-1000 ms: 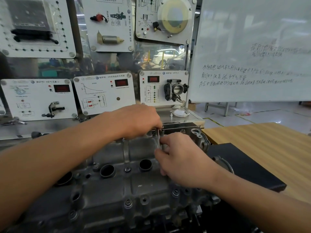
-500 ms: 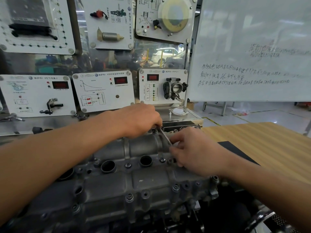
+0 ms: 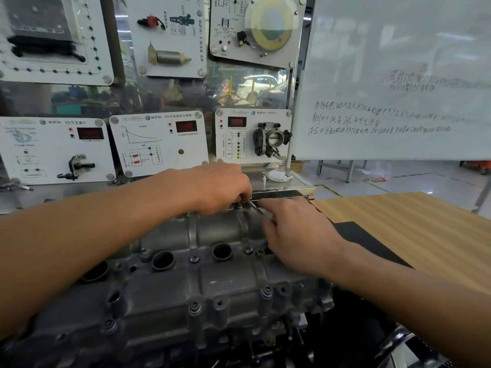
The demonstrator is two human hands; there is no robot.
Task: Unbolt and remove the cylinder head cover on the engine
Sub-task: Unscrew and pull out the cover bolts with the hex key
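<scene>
The cylinder head cover (image 3: 202, 282) lies right in front of you, filling the lower middle of your view, still seated on the engine with bolt heads showing along its ribs. Both of your hands meet at the cover's far edge. Your left hand (image 3: 223, 188) arches over that edge, its fingers (image 3: 243, 195) curled down around the upper end of a slim metal tool (image 3: 255, 207), just beside a raised bolt (image 3: 238, 207). Your right hand (image 3: 297, 237) rests on the cover's far right part, and its fingers (image 3: 268, 204) pinch the tool's lower end, so the shaft slants between your two hands. Two open round wells (image 3: 221, 251) sit in the cover's middle, just on the near side of your hands. To the right of the cover a black mat (image 3: 369, 245) lies on the wooden counter (image 3: 414, 224). Beyond the cover stand white sensor panels (image 3: 159, 142), a throttle body (image 3: 272, 138) and a whiteboard (image 3: 398, 62) with handwriting.
</scene>
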